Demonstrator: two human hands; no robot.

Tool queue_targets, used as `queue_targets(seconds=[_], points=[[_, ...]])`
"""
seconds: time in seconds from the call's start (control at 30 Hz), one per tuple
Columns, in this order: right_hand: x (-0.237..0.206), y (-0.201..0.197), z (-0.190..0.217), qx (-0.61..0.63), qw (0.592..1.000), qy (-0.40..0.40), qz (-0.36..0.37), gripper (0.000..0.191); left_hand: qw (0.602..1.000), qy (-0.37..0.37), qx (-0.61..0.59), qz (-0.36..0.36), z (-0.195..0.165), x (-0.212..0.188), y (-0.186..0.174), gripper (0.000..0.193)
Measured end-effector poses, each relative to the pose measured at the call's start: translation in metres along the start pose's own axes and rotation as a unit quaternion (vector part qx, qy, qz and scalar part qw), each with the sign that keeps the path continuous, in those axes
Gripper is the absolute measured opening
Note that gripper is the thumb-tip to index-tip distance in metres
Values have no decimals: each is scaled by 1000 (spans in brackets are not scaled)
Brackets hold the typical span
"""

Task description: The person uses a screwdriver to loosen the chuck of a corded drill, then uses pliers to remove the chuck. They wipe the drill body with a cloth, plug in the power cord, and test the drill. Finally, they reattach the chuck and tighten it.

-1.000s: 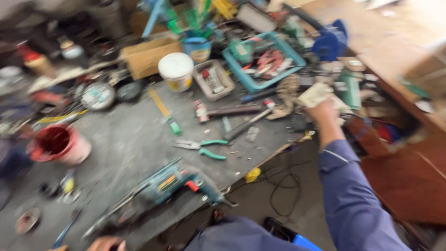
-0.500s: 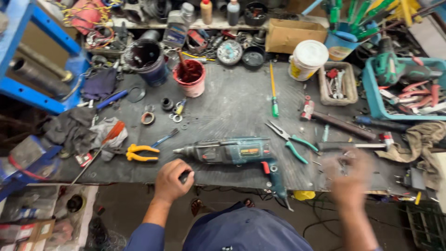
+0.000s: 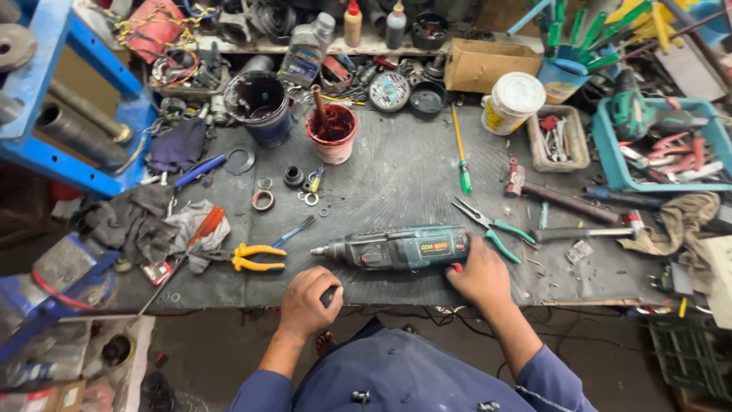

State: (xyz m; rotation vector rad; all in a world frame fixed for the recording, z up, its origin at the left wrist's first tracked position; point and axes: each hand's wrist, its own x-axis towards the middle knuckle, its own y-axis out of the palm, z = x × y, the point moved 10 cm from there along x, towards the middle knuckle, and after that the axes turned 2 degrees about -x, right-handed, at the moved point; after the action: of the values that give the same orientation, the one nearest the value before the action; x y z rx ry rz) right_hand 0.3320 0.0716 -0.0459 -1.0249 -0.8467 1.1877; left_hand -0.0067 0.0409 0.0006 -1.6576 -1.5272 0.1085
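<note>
A teal and black power drill (image 3: 396, 246) lies on its side on the dark bench, its nose pointing left. My right hand (image 3: 480, 275) grips the drill's rear handle at the bench's front edge. My left hand (image 3: 306, 301) is closed around a small black part just in front of the drill's nose end, resting at the bench edge. Green-handled pliers (image 3: 492, 226) lie just right of the drill. Yellow-handled pliers (image 3: 252, 257) lie to its left.
A red pot (image 3: 332, 131), a black bucket (image 3: 259, 103), a white tub (image 3: 512, 101), a green screwdriver (image 3: 460, 149), a hammer (image 3: 587, 229), washers and rags crowd the bench. A teal tray (image 3: 709, 130) of tools is at right, a blue frame (image 3: 84, 114) at left.
The view has swung from the bench's right side to centre on the drill. My right hand came in from the right and took the drill's handle. My left hand stays by the front edge.
</note>
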Motion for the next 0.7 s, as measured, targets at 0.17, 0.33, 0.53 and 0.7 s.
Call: queue_targets(seconds=[0.17,0.33,0.53,0.7], points=[[3,1,4,-8,999,33,19,71,1000,24,-17,8,5,-1,-5,11],[-1,-7,19,16,999,33,5,70,999,32,-29,26,9,-3,-8,11],[-3,-11,28,12,998,50,21,65,997,57,-44,37,9,-6,-12,11],[-6,-15,35,11,998,53,19,67,996,67,-49,38,8,-8,-14,11]])
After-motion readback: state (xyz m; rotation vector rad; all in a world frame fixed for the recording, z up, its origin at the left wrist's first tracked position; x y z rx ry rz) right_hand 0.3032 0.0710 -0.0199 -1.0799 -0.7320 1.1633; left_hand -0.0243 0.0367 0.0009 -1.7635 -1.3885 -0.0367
